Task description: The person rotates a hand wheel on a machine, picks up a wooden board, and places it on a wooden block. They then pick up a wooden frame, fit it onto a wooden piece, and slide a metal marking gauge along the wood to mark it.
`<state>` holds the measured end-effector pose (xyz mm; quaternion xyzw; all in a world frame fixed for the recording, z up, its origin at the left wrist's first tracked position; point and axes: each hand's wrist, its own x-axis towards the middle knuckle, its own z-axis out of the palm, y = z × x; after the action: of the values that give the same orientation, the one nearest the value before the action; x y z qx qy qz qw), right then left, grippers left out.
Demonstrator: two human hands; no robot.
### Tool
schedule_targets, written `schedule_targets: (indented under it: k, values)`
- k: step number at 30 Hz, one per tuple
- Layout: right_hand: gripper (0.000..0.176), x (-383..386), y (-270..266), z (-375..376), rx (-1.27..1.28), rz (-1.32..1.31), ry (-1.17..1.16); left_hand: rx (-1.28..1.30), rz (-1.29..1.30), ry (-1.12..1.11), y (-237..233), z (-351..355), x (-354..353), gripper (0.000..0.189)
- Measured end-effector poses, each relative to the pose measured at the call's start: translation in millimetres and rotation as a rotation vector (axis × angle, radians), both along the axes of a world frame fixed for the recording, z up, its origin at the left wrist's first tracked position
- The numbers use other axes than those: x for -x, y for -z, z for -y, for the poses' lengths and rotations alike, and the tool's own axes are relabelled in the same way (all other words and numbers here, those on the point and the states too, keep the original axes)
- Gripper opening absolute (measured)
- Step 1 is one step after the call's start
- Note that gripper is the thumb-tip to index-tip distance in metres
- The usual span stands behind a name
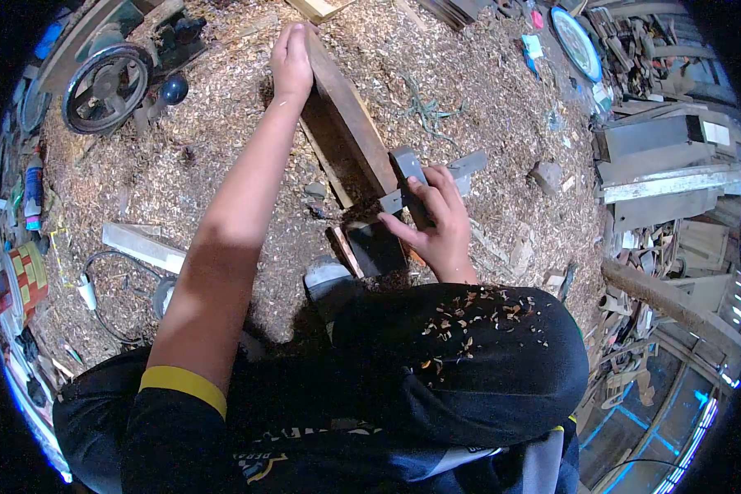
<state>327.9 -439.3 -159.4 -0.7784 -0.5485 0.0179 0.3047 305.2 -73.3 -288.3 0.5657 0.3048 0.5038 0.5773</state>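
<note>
A long wooden board runs diagonally from the top centre down toward my knees. My left hand is at its far upper end, with the fingers closed round the edge. Near the lower end, my right hand rests on a dark metal tool with a flat crosspiece, which lies across the board. The thumb and fingers are bent round the tool's upright part. Below the tool is a dark flat surface beside my foot.
Wood shavings cover the ground. A handwheel and a dark ball are at the upper left. A pale wood block and a cable lie at the left. Stacked boards line the right side, with a round dish above.
</note>
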Motion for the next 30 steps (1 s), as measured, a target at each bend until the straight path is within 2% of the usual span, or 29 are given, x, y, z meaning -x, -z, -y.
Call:
schedule_targets:
  k: [4, 17, 19, 22, 30]
  values:
    - [0.065, 2, 1, 0, 0.007, 0.001, 0.008, 0.071, 0.039, 0.018, -1, 2, 0, 0.04]
    - [0.065, -2, 1, 3, 0.029, -0.001, -0.011, 0.019, 0.007, -0.033, -9, 8, 0, 0.039]
    - [0.065, -1, 2, 3, 0.038, 0.009, -0.006, -0.09, -0.012, -0.047, -4, 5, -1, 0.044]
    - [0.065, 0, 1, 2, 0.015, 0.013, -0.022, 0.048, 0.045, -0.005, -2, 6, -3, 0.044]
    - [0.063, 1, 0, -4, -0.027, -0.03, -0.016, 0.045, 0.017, -0.049, 5, 7, -7, 0.044]
